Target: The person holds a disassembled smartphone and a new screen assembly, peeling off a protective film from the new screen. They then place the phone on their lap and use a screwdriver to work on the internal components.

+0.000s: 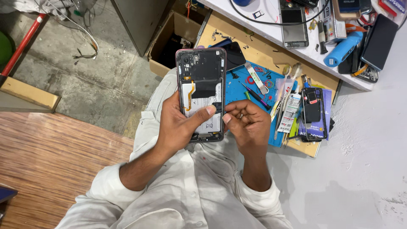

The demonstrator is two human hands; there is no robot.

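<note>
My left hand grips an opened smartphone with its back cover off, held upright over my lap. A white battery, an orange flex cable and black shields show inside it. The left thumb presses across the lower part of the battery. My right hand is at the phone's lower right edge, fingers curled, thumb tip touching the frame next to the left thumb. What the curled fingers hold, if anything, is hidden.
A blue work mat on a wooden board carries a screwdriver, tweezers and glue tubes. A black phone frame lies at its right. The white shelf above bears phones and a blue tool. An open cardboard box stands left.
</note>
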